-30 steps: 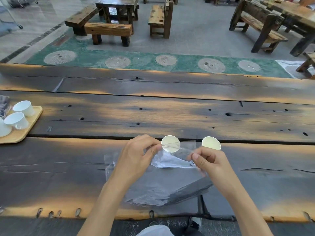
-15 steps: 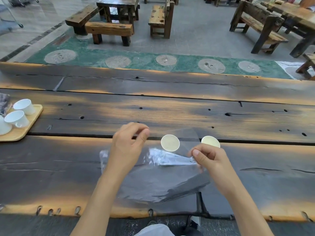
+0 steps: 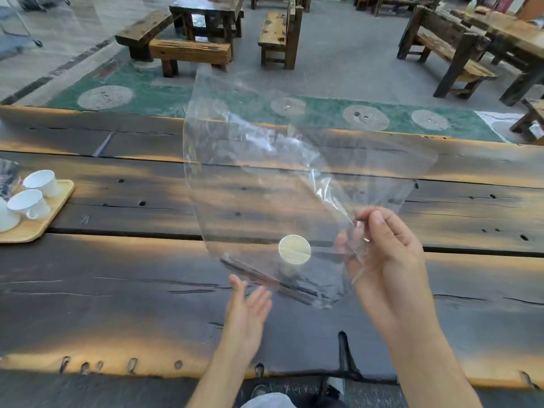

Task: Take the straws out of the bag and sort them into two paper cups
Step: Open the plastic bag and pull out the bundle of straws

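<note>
My right hand [image 3: 388, 260] pinches one edge of a large clear plastic bag [image 3: 265, 172] and holds it up over the dark wooden table [image 3: 117, 304]. The bag hangs spread out in the air, tilted to the left. Long thin dark shapes [image 3: 265, 279] lie along its lower edge; I cannot tell if they are straws. My left hand [image 3: 247, 310] is just below that edge, palm up and fingers stretched, holding nothing. One paper cup [image 3: 294, 249] shows through the bag, seen from above as a pale round rim. The second cup is hidden behind my right hand.
A light wooden tray [image 3: 50, 216] with white handled cups [image 3: 28, 203] sits at the table's left edge, beside some crumpled plastic [image 3: 7, 175]. Wooden benches [image 3: 191, 51] and tables stand on the floor beyond the far edge.
The bag has been lifted off the table and swung up by my right hand. My left hand let go of it and dropped below its lower edge.
</note>
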A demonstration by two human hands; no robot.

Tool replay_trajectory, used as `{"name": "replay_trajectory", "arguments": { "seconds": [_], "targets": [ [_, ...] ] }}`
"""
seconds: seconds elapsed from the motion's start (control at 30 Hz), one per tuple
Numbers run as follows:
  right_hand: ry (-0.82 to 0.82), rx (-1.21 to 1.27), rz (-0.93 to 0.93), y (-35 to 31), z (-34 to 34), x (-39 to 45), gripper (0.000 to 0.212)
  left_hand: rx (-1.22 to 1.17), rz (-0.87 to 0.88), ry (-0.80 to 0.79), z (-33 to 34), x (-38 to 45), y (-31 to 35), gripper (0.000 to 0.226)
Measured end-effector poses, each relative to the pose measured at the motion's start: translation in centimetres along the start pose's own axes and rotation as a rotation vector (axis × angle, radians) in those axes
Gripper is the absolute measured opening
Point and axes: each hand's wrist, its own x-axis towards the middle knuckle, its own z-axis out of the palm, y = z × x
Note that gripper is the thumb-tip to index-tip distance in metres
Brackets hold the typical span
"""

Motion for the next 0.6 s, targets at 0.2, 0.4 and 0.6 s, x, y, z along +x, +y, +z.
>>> {"name": "replay_trajectory", "arguments": {
  "seconds": [0.2,0.4,0.6],
  "targets": [
    [0.025,-0.007,-0.058,0.0,-0.8,0.3,0.013,-0.267,-0.009,-0.347,0.7,-0.1,1.6,0.047],
    [-0.09,-0.321,-0.107,-4.8,-5.8,2.3,0.054,-0.037,0.155,-0.222,-2.2,0.9,4.3,0.006],
    [-0.228,-0.838,-0.063,-7.5,-6.5,4.6,0.056,0.162,0.236,-0.159,-4.2,0.3,6.4,0.008]
  ]
}}
